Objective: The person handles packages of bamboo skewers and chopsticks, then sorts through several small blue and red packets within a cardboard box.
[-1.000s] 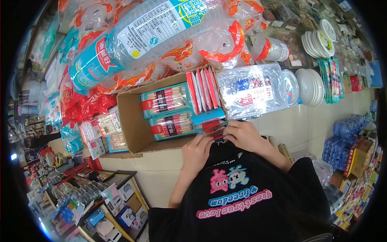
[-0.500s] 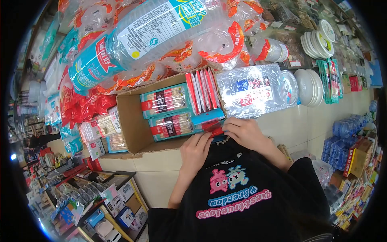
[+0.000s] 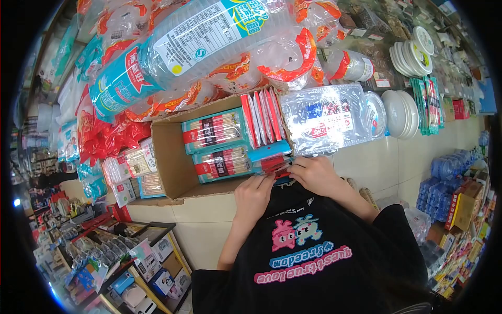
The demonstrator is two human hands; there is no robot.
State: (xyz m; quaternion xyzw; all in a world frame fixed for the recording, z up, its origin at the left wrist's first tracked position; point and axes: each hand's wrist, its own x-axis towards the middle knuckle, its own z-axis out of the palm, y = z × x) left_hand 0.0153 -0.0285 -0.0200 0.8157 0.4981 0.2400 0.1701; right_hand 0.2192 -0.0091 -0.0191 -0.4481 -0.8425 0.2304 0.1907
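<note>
At the near right corner of an open cardboard box [image 3: 170, 167], both hands pinch a shiny plastic packet [image 3: 274, 163] with red and blue parts. My left hand [image 3: 253, 194] has its fingertips closed on the packet's left near edge. My right hand [image 3: 312, 174] grips the near edge from the right, fingers bent together. What lies under the fingertips is hidden. Inside the box, two teal-edged packs of wooden sticks [image 3: 222, 162] lie flat, one above the other in view. Several red and white packets [image 3: 261, 119] stand on edge in the far right corner.
Bagged plastic cups [image 3: 209, 39] are heaped beyond the box. Clear plastic containers [image 3: 327, 118] and white bowls [image 3: 400, 112] sit to its right. Red plastic bags [image 3: 112, 138] lie left. Shelves with boxed goods [image 3: 146, 267] stand lower left, blue bottle packs [image 3: 444, 178] at right.
Both hands have shifted very slightly at the packet's near edge. More of its clear, wrinkled film shows between the fingers now. The box and its contents look unchanged.
</note>
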